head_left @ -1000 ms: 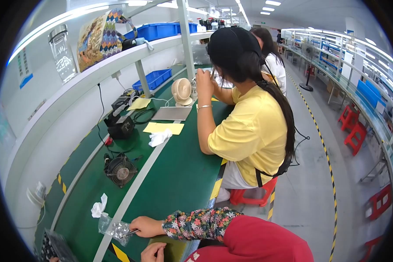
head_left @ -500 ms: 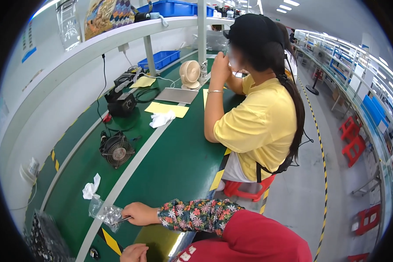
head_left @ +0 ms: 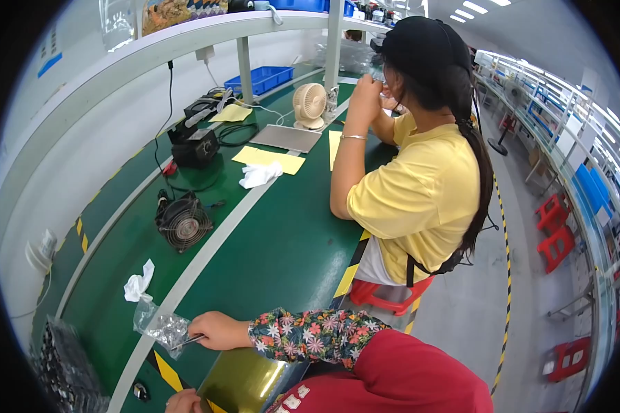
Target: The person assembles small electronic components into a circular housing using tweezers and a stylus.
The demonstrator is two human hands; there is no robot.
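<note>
My right hand (head_left: 217,331), in a floral sleeve, is closed on slim metal tweezers (head_left: 189,341). Their tip lies at a clear plastic bag (head_left: 164,326) of small shiny parts on the green bench. At the lower edge, my left hand (head_left: 184,401) shows only in part; its fingers look curled, and what they hold is hidden. A small black part (head_left: 140,392) sits to the left of that hand. A gold-coloured glossy sheet (head_left: 244,377) lies below my right wrist. Just beyond the bag is a crumpled white tissue (head_left: 138,281).
A fan with a metal guard (head_left: 184,225) and a black box-shaped device (head_left: 194,149) with cables stand farther along the bench (head_left: 269,241). Dark parts in clear plastic (head_left: 67,365) are at lower left. A co-worker in a yellow shirt (head_left: 420,199) sits ahead on a red stool (head_left: 393,294).
The view has shifted slightly. My left hand has sunk toward the lower edge, so less of it shows. My right hand stays at the bag with the tweezers.
</note>
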